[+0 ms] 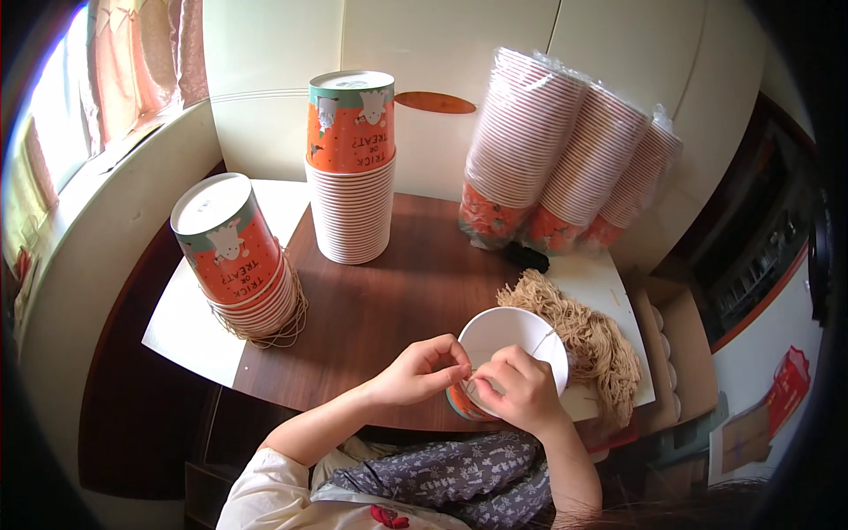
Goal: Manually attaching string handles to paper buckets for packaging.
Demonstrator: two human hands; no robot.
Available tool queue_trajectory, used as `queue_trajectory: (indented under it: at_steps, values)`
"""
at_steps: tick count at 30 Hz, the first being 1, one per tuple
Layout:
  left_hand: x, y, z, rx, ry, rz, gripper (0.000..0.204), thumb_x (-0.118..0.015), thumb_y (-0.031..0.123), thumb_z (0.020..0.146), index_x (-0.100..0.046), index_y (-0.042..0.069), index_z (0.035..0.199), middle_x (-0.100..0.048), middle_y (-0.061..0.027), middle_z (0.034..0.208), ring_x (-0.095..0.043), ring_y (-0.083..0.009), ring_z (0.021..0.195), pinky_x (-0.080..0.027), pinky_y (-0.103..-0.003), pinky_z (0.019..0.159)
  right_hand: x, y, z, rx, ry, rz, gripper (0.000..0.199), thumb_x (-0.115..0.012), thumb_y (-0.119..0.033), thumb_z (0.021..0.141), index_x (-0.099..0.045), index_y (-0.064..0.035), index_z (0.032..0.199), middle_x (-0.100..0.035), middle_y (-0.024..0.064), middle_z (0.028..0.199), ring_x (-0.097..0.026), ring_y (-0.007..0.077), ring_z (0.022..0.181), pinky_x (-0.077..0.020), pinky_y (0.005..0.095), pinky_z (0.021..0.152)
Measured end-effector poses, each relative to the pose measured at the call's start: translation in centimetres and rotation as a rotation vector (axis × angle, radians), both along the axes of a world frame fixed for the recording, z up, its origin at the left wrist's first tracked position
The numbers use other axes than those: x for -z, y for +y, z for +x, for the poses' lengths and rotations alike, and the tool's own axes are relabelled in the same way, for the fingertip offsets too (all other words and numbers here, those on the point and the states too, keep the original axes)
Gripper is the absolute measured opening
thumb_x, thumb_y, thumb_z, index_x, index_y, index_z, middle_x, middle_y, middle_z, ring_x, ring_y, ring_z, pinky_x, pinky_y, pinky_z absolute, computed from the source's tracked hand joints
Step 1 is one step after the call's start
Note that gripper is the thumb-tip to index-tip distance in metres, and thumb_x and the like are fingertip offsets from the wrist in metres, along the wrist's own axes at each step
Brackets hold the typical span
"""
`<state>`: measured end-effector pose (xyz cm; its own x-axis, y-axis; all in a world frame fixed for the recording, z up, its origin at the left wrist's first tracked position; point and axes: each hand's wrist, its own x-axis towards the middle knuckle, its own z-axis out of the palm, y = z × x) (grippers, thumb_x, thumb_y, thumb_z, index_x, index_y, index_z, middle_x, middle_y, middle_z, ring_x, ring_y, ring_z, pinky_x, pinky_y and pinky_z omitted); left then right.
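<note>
Near the table's front edge, a paper bucket (521, 325) tilts with its open white mouth facing up toward me; a bit of its orange outside shows below. Both hands meet at its near rim. My left hand (422, 367) is closed in a pinch of thumb and fingertips. Just beside it, my right hand (519, 387) is closed too, its knuckles over the bucket's mouth. A thin string (546, 338) runs from the far right rim toward the right hand. Between the fingertips only a small pale bit shows, seemingly the string's end.
Right of the bucket lies a bundle of tan strings (590, 343), with a small black object (527, 257) behind. Nested upside-down buckets (352, 208) stand at the back; a shorter stack (237, 256) ringed with strings is at left. Plastic-wrapped stacks (530, 132) lean back right. A cardboard box (693, 344) adjoins the table.
</note>
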<state>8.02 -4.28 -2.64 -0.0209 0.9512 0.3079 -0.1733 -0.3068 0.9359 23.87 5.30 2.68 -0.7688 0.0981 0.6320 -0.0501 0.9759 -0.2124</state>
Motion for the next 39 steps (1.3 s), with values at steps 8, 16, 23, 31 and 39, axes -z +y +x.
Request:
queue_trajectory:
  at_steps: [8, 16, 23, 31, 39]
  values:
    - [0.3, 0.1, 0.0, 0.030, -0.080, -0.016, 0.008, -0.051, 0.008, 0.088, -0.050, 0.001, 0.092, -0.055, -0.0004, 0.088, -0.051, -0.0060, 0.083, -0.044, -0.022, 0.074, 0.8, 0.2, -0.8, 0.045, 0.091, -0.136, 0.014, -0.067, -0.005, 0.068, -0.056, -0.0091, 0.075, -0.052, 0.0028, 0.070, -0.057, 0.0194, 0.057, -0.0467, 0.0306, 0.048]
    - [0.5, 0.0, 0.0, 0.007, -0.117, -0.024, 0.009, -0.053, 0.008, 0.087, -0.051, 0.000, 0.091, -0.056, -0.0016, 0.088, -0.053, -0.0069, 0.083, -0.045, -0.022, 0.074, 1.5, -0.1, -1.3, 0.088, 0.110, -0.298, 0.015, -0.066, -0.003, 0.069, -0.054, -0.0083, 0.075, -0.054, 0.0028, 0.071, -0.058, 0.0193, 0.058, -0.0472, 0.0298, 0.049]
    - [0.7, 0.0, 0.2, -0.081, -0.214, 0.003, 0.007, -0.055, 0.006, 0.086, -0.051, 0.001, 0.087, -0.059, -0.0035, 0.085, -0.054, -0.0065, 0.076, -0.045, -0.020, 0.066, 1.2, -0.4, -1.0, 0.098, 0.088, -0.257, 0.016, -0.066, -0.002, 0.066, -0.054, -0.0088, 0.074, -0.051, 0.0030, 0.072, -0.058, 0.0191, 0.061, -0.0473, 0.0306, 0.051]
    - [0.5, -0.1, 0.1, -0.103, -0.324, -0.004, 0.005, -0.054, 0.005, 0.086, -0.050, 0.001, 0.087, -0.059, -0.0044, 0.084, -0.056, -0.0078, 0.075, -0.046, -0.021, 0.065, 1.3, -1.0, -1.2, 0.079, 0.103, -0.125, 0.014, -0.070, -0.008, 0.063, -0.056, -0.0110, 0.068, -0.049, 0.0015, 0.072, -0.054, 0.0170, 0.058, -0.0452, 0.0293, 0.049]
    - [0.5, -0.2, 0.4, -0.219, -0.289, 0.060, 0.005, -0.053, 0.004, 0.086, -0.050, 0.001, 0.087, -0.059, -0.0048, 0.086, -0.056, -0.0077, 0.078, -0.047, -0.021, 0.067, 1.8, -1.5, -1.6, 0.195, 0.081, -0.180, 0.013, -0.070, -0.009, 0.065, -0.062, -0.0095, 0.074, -0.054, 0.0014, 0.070, -0.054, 0.0163, 0.059, -0.0450, 0.0285, 0.051]
